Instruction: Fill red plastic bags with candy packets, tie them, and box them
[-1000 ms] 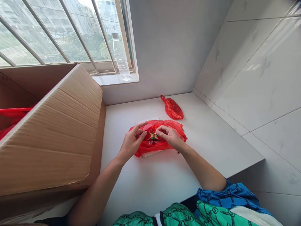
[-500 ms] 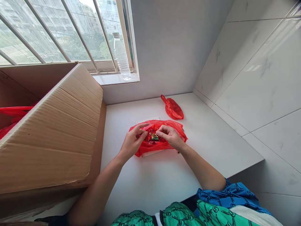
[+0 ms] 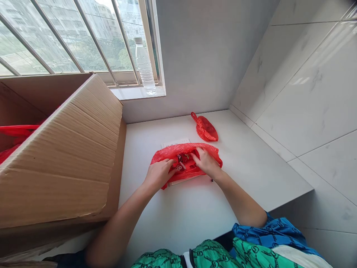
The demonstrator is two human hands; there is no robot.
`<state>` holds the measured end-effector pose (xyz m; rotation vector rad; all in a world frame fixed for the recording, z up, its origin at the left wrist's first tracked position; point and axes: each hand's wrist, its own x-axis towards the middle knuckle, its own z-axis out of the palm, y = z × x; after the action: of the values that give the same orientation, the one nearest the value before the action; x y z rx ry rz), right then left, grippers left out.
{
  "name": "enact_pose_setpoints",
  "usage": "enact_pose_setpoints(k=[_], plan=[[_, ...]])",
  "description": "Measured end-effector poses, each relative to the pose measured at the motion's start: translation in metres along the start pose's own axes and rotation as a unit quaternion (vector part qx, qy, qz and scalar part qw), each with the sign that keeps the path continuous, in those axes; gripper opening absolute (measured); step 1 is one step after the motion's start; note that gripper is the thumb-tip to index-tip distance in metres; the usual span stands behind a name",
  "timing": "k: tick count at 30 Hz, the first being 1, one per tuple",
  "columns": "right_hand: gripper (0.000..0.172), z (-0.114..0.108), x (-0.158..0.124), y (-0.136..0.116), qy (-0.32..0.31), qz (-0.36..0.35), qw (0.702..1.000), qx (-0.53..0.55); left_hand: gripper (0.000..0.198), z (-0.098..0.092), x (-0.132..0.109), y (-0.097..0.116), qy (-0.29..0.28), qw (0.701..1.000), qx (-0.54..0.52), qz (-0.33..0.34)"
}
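A red plastic bag [image 3: 164,152] lies with its mouth spread on the white surface, and shiny red packets [image 3: 182,162] with dark and white print show inside. My left hand [image 3: 159,174] rests over the bag's left side, its thumb and fingers apart at the mouth. From the right, my right hand [image 3: 206,163] reaches into the mouth with thumb and fingers apart; some of its fingertips are hidden by the plastic. Both hands touch the bag. Under it, a flat white item [image 3: 176,142] pokes out at the back and front.
A tied red bag [image 3: 206,128] sits behind, near the wall. At left stands a large open cardboard box [image 3: 69,156] with red plastic inside. A clear water bottle [image 3: 145,69] stands on the sill by a barred window. The white countertop [image 3: 178,219] ends at the right front edge.
A small green and gold packet was between my hands; it no longer shows clearly. My left hand has lowered onto the bag, and my right hand has moved right, into its mouth.
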<state>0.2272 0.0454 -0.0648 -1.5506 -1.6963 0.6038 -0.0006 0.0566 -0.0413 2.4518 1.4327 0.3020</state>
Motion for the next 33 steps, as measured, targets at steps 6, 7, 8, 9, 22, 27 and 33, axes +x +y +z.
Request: enact_pose_setpoints(k=[6,7,8,9,22,27,33], plan=[[0.013,0.003,-0.003,-0.008,-0.066,-0.103,0.992,0.012,0.020,0.004,-0.002,-0.002,-0.035,0.999,0.038,0.009],[0.013,0.006,-0.004,-0.009,-0.082,-0.105,0.991,0.002,0.021,0.004,-0.002,-0.002,-0.038,0.998,0.039,0.012],[0.012,0.010,-0.005,-0.010,-0.097,-0.101,0.990,-0.012,0.022,0.004,-0.003,-0.002,-0.037,0.999,0.036,0.015],[0.013,0.014,-0.007,-0.010,-0.110,-0.096,0.989,-0.028,0.022,0.004,-0.003,-0.003,-0.033,0.999,0.029,0.017],[0.019,0.012,-0.010,-0.026,-0.075,-0.099,0.974,0.190,0.023,-0.012,-0.002,0.013,0.004,0.991,-0.137,0.001],[0.029,0.004,-0.012,-0.032,-0.045,-0.039,0.966,0.253,0.029,-0.016,0.000,0.016,0.027,0.917,-0.396,-0.037],[0.028,0.000,-0.012,-0.032,-0.118,-0.035,0.949,0.291,0.037,-0.021,0.000,0.021,0.021,0.830,-0.552,-0.076]])
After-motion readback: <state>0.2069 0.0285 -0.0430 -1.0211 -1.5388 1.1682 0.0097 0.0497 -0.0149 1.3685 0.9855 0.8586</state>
